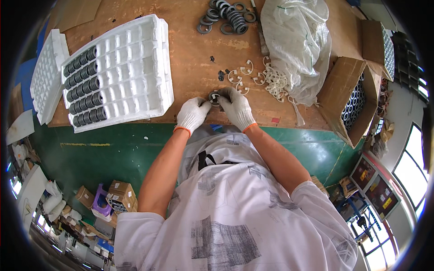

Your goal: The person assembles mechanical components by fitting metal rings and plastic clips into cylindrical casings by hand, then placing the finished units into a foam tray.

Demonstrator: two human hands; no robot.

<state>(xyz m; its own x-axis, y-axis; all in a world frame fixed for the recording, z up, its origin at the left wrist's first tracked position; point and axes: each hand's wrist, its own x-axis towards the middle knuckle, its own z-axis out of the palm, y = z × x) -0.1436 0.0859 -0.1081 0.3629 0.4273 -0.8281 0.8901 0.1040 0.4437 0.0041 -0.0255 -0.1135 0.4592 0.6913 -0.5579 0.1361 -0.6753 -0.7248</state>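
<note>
In the head view, my only one, I look straight down on two gloved hands at the near edge of a brown workbench (190, 52). The left hand (193, 114) has its thumb and fingers closed on the near left side of a dark ring (211, 94); the right hand (236, 106) grips the same ring from the other side, fingers bent over it. The ring sits between the two sets of fingertips, just above the bench edge, with a white piece (216, 97) showing at its opening; the fingers cover so much that I can't tell how firmly that piece is seated. Just beyond the right hand I see loose white clips (246, 68) and two small black pieces (221, 75), with a heap of white clips (276, 81) beside a translucent sack (296, 43). Over to the left lies a white foam tray (131, 58), its left portion filled with five rows of dark rings (86, 83), and a second foam tray (47, 74) leans past it. Loose rings (234, 20) are piled at the far side of the bench. To the right, an open cardboard box (337, 90) holds many round parts with pale centres.
</note>
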